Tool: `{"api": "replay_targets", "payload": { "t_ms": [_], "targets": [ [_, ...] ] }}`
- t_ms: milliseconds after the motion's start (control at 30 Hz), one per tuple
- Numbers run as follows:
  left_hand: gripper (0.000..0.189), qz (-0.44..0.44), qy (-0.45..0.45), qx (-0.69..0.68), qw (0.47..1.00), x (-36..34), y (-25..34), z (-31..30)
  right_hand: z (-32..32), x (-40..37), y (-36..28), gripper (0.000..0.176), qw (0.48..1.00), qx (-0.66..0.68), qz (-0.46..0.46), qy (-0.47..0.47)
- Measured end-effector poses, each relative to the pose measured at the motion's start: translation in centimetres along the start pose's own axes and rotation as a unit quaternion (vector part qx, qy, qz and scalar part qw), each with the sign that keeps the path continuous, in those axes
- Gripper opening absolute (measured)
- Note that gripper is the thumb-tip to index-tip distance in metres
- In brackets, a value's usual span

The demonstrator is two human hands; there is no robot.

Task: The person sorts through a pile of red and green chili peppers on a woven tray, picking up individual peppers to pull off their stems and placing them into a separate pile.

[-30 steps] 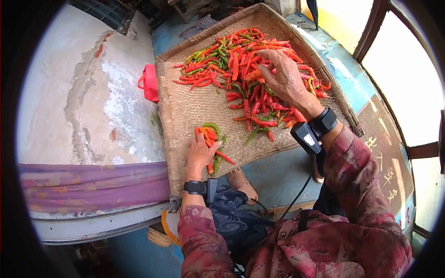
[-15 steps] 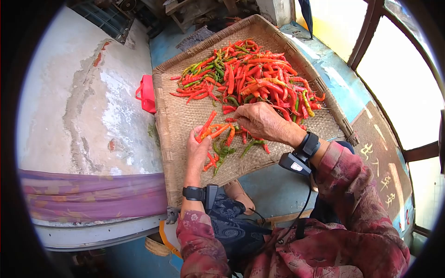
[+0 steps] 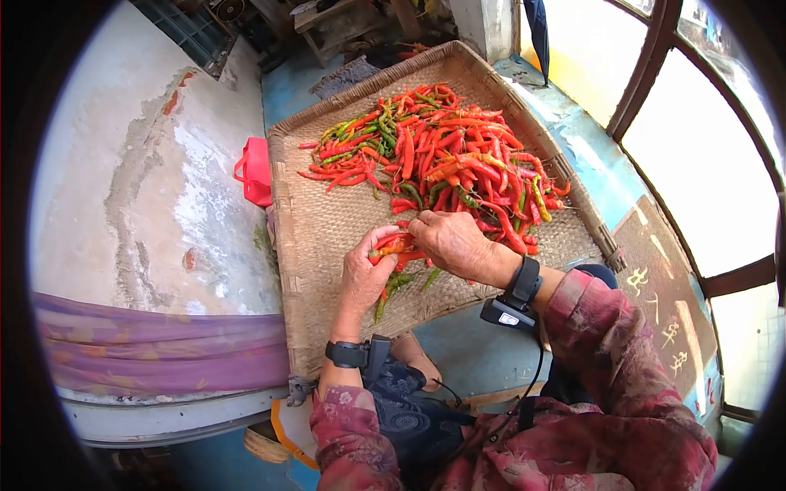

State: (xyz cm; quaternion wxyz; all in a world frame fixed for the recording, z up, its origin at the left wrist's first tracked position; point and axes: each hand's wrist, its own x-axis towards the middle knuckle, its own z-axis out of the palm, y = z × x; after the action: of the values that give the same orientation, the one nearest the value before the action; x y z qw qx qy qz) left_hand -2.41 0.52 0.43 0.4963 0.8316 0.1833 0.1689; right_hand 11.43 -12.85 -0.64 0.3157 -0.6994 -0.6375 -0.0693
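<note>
My left hand is closed around a few red and orange chili peppers, held over the near part of a woven tray. My right hand meets it from the right, fingers curled and pinched against the held peppers; what lies between its fingertips is hidden. Beyond both hands a big heap of chili peppers covers the tray's far side, mostly red, with some green ones at its left. Several green and red peppers lie on the tray beneath my hands, partly covered by them.
A pink-red bag stands against the tray's left edge, by a cracked wall. Purple cloth hangs at lower left. Windows and a dark folded umbrella are at the right. My knees and a shoe are under the tray's near edge.
My right hand has moved down and left to my left hand, and the two now meet at the held peppers. The peppers in my left hand are less spread out.
</note>
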Motion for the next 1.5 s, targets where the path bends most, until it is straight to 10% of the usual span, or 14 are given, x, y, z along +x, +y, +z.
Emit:
{"api": "replay_targets", "payload": {
  "t_ms": [400,533,667,800,967,1033,1367,1500],
  "targets": [
    [0.028,-0.121,0.085,-0.096,0.984,0.3,-0.9,-1.5,-6.7,1.4,3.3,0.014,0.966,-0.081,0.199,0.141],
    [0.028,-0.122,0.078,-0.120,0.982,0.6,-0.4,-0.5,-6.5,1.6,3.0,0.020,0.957,-0.123,0.068,0.253],
    [0.023,-0.094,0.009,-0.102,0.990,0.6,0.5,0.8,-1.7,0.2,0.8,0.031,0.996,0.064,0.056,-0.003],
    [0.022,0.000,-0.018,-0.038,0.999,0.8,-0.1,1.4,-0.2,0.3,0.5,0.028,0.996,0.070,0.033,-0.053],
    [0.026,0.002,-0.045,0.156,0.987,1.0,-0.9,0.8,-1.0,0.3,1.0,0.025,0.996,-0.082,0.024,-0.038],
    [0.026,-0.109,-0.022,0.087,0.990,1.1,-1.1,0.8,-2.0,0.3,1.1,0.022,0.996,-0.085,0.024,0.003],
    [0.023,-0.097,0.073,-0.128,0.984,1.0,-2.2,-1.3,-7.7,0.1,7.4,0.019,0.968,-0.023,0.204,0.147],
    [0.025,-0.089,0.101,-0.201,0.970,1.0,-2.0,-1.9,-7.9,-0.2,6.5,0.028,0.947,-0.193,0.221,0.129]
  ]
}}
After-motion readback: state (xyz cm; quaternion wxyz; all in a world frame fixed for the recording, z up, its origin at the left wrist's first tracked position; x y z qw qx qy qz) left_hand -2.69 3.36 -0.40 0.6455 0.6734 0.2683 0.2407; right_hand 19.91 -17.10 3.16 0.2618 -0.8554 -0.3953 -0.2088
